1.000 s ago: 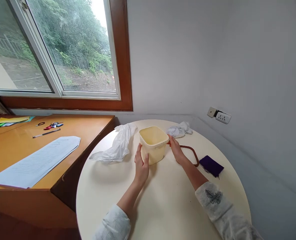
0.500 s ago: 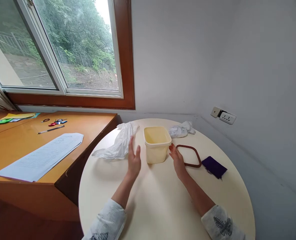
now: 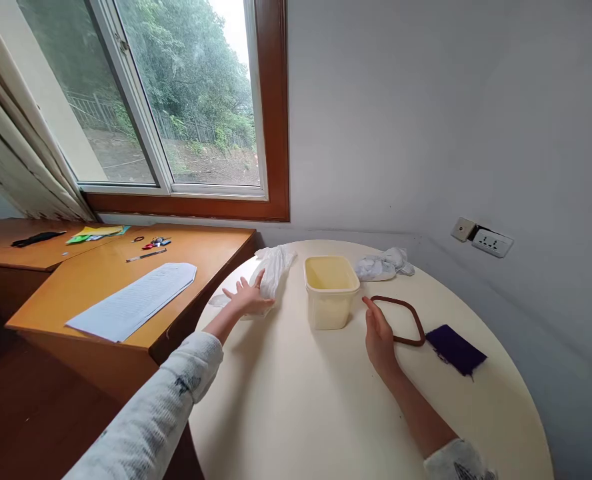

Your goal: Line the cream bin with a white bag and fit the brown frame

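Observation:
My left hand (image 3: pixel 249 298) is over a crumpled white plastic bag (image 3: pixel 279 267) at the table's left side, its fingers spread; whether it touches the bag I cannot tell. A pale yellow square plastic tub (image 3: pixel 330 303) stands upright with its top uncovered in the middle of the table. To the right of the tub, apart from it, my right hand (image 3: pixel 380 333) is held with fingers extended and holds nothing. Just beyond that hand lies a brown rounded-square ring (image 3: pixel 419 327), flat on the table.
A dark purple cloth (image 3: pixel 456 349) lies right of the ring. Behind the tub rests another crumpled plastic bag (image 3: pixel 385 265). The round white table (image 3: pixel 296 413) stands beside a wooden desk (image 3: pixel 216 243) bearing paper sheets (image 3: pixel 141 300), a pen (image 3: pixel 146 255) and keys (image 3: pixel 157 243).
My left hand has moved left, from beside the tub to over the plastic bag, fingers spreading. My right hand has drawn slightly away from the tub. The view has turned left.

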`<action>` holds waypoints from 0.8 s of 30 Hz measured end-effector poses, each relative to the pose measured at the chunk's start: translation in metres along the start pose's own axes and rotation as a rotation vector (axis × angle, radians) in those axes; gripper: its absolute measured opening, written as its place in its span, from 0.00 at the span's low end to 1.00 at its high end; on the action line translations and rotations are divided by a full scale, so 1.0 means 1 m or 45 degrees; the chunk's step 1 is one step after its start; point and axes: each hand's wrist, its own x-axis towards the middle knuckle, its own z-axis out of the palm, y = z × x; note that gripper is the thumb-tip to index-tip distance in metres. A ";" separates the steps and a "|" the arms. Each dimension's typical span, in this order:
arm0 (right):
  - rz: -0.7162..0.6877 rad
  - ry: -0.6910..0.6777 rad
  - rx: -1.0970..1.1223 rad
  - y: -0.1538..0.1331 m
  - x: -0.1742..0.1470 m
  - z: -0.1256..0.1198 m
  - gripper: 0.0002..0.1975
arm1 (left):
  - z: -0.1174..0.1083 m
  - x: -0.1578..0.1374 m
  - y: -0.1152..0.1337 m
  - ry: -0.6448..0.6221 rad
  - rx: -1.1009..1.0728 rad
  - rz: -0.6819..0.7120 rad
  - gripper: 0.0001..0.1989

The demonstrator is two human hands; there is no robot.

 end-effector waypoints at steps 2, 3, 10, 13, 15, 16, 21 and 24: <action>-0.009 0.008 0.001 0.000 -0.001 0.000 0.24 | 0.003 0.000 -0.002 -0.076 -0.027 -0.011 0.45; -0.009 0.008 0.000 0.000 -0.001 0.000 0.24 | 0.005 0.000 -0.003 -0.078 -0.053 0.005 0.42; -0.164 0.170 -0.055 -0.007 -0.002 -0.005 0.19 | -0.008 -0.012 0.001 -0.041 -0.466 0.123 0.39; -0.338 0.264 -0.125 -0.013 -0.008 -0.008 0.14 | -0.025 -0.030 0.005 -0.047 -0.753 0.168 0.36; -0.493 0.218 -0.163 -0.017 -0.016 -0.007 0.11 | -0.031 -0.051 0.007 -0.071 -0.936 0.198 0.35; -0.579 0.154 -0.187 -0.019 -0.022 -0.005 0.10 | -0.031 -0.064 0.008 -0.086 -1.050 0.211 0.35; -0.854 -0.322 -0.399 -0.031 -0.059 0.031 0.26 | -0.014 -0.135 0.016 -0.442 -1.987 -0.010 0.33; -1.003 -0.469 -0.468 -0.037 -0.077 0.057 0.37 | -0.005 -0.166 0.023 -0.646 -2.185 -0.212 0.19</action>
